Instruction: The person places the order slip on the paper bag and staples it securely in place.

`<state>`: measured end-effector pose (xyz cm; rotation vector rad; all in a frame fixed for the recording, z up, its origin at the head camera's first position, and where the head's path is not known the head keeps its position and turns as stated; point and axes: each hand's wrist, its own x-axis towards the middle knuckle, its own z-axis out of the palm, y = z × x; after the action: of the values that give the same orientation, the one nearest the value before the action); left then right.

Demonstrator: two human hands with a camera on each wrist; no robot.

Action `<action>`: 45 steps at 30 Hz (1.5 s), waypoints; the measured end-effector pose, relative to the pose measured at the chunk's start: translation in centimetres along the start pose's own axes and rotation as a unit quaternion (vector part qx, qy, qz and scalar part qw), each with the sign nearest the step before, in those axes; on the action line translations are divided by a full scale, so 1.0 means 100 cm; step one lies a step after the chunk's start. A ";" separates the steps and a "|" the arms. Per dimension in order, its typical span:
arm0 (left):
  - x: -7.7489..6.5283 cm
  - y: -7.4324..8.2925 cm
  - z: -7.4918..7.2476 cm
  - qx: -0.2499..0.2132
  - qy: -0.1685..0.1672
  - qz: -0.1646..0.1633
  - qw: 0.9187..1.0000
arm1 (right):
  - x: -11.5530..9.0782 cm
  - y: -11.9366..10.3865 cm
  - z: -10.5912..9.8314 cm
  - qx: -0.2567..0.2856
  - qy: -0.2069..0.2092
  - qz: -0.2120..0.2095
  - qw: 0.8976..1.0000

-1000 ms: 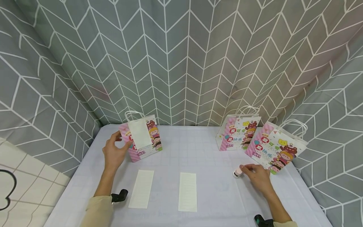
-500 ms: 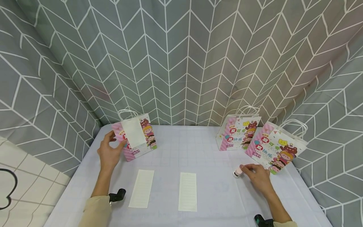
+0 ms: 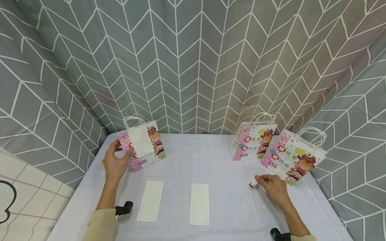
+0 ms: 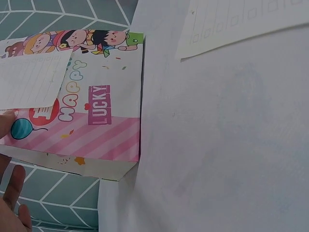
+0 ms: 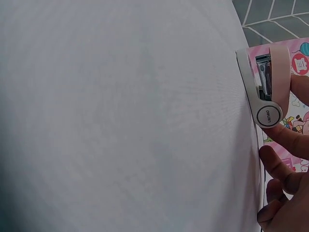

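At the left back of the table, my left hand (image 3: 115, 164) pinches the pink-striped side of a small paper gift bag (image 3: 158, 157), thumb on its front. A lined paper slip (image 3: 142, 142) lies against the bag's front, its top by the white twisted handles. In the left wrist view the bag (image 4: 120, 72) shows printed cartoon figures and a pink band. My right hand (image 3: 275, 190) holds a small pink-and-white stapler (image 3: 252, 183) on the table at right. The right wrist view shows the stapler (image 5: 280, 77) between thumb and forefinger, its other fingers curled below.
Two matching gift bags stand at the back right, one upright (image 3: 251, 140) and one leaning (image 3: 291, 155). Two lined paper slips lie flat in front, one at left (image 3: 150, 201) and one at centre (image 3: 199, 204). A patterned grey curtain (image 3: 193, 67) hangs behind the white-covered table (image 3: 229, 207).
My left hand has shifted left across the table, carrying the gift bag and its paper slip along. The right hand and stapler have stayed in place.
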<state>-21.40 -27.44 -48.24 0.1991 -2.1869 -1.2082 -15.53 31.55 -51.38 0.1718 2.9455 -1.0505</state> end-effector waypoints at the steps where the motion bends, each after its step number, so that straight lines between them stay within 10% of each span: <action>1: 0.000 0.000 0.000 0.000 0.000 0.000 1.000 | 0.000 0.000 0.000 0.000 0.000 0.000 1.000; 22: -0.028 0.043 -0.001 -0.009 0.049 0.021 0.999 | 0.007 -0.007 -0.008 0.036 0.018 0.011 0.999; 34: -0.049 0.064 0.003 0.018 -0.097 0.088 0.991 | 0.026 -0.022 -0.020 0.050 0.062 -0.021 0.997; 45: -0.059 0.046 -0.003 0.132 -0.328 0.104 0.930 | 0.043 -0.034 -0.029 0.087 0.100 -0.048 0.990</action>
<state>-15.82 -22.63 -47.04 -0.3800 -2.8557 -0.9349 -20.10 31.15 -47.21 0.1449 3.0604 -1.3836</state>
